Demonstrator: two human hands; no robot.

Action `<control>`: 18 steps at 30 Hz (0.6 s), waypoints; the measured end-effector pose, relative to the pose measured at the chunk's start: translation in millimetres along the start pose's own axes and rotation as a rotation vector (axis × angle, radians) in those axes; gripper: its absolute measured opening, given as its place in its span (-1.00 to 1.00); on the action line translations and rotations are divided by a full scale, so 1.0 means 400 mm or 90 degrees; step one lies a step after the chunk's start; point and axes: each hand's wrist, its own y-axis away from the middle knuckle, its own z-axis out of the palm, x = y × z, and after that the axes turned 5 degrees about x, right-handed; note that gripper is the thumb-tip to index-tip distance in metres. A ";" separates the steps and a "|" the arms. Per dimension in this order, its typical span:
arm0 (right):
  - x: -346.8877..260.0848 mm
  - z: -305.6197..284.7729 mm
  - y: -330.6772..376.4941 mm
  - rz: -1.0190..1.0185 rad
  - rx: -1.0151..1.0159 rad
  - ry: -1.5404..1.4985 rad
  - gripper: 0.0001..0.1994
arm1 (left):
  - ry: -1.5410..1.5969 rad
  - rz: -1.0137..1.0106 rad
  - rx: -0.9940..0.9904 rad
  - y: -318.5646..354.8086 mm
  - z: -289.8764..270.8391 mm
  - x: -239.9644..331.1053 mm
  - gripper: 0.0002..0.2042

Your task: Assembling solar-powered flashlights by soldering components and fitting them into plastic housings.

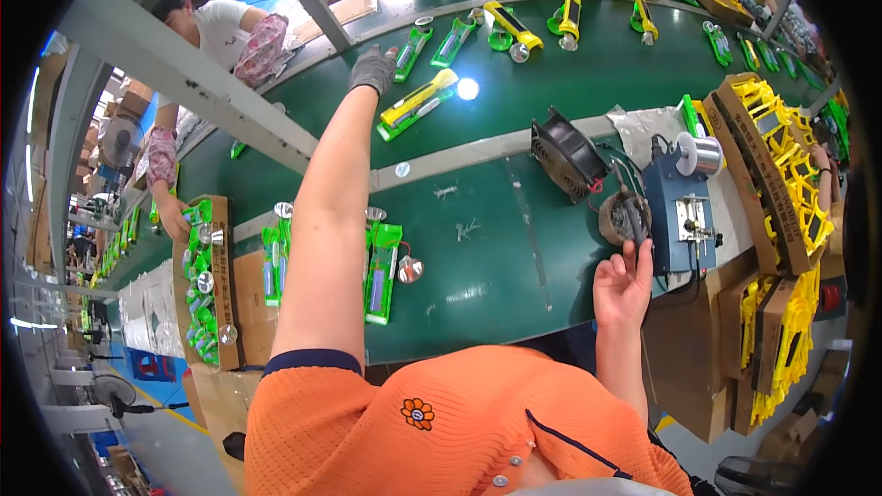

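Note:
My left hand (372, 71), in a grey glove, reaches far across to the belt. Its fingertips are at the left edge of a green lamp housing (413, 53) and look closed on it. Nearer lies a yellow-and-green lamp (418, 103), its bulb end (468, 89) shining brightly. My bare right hand (622, 289) is at the right of the bench, fingers closed around the end of a dark soldering iron handle (636, 222). The iron's tip side sits in a round, worn holder (610, 220). Green housings (381, 280) with wired reflectors lie beside my left forearm.
A black fan (565, 154) and a blue solder feeder (675, 211) with a wire spool (700, 155) stand near my right hand. Cartons of yellow frames (776, 165) are at right. A metal post (202, 73) slants at left. A co-worker's hand (171, 216) touches a box of green housings (220, 289).

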 end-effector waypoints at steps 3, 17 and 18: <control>-0.006 0.007 0.011 0.020 -0.009 -0.023 -0.80 | 0.024 -0.063 -0.061 -0.093 0.076 -0.030 -0.15; 0.013 0.015 -0.005 0.032 0.036 -0.009 -0.74 | -0.244 0.218 -0.047 -0.233 0.290 0.114 -0.21; 0.013 0.019 -0.003 0.044 0.008 -0.013 -0.73 | -0.201 0.212 -0.073 -0.252 0.260 0.089 -0.21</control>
